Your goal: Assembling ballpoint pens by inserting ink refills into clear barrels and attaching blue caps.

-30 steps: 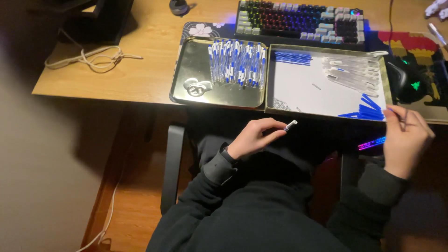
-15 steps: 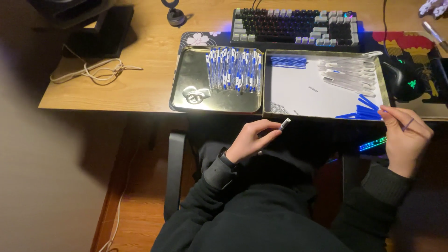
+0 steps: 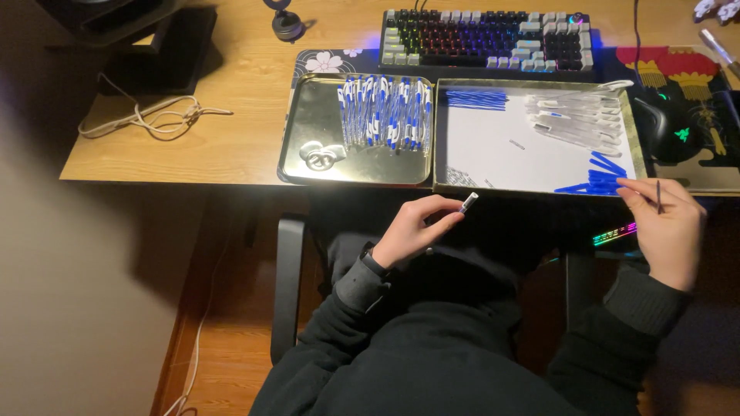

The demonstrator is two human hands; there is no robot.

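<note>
Clear plastic pen barrel point(image 3: 468, 202) pinched in the left hand point(image 3: 412, 229), thin dark refill point(image 3: 657, 196) gripped by the right hand point(image 3: 667, 223); either could slip floorward, being held off the near desk edge.

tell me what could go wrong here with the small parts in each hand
The left hand pinches a small clear pen part over the lap, off the desk edge; a slip would likely drop it to the dark floor. The right hand holds a thin refill by the tray corner; it could knock the loose blue pieces there.
</note>
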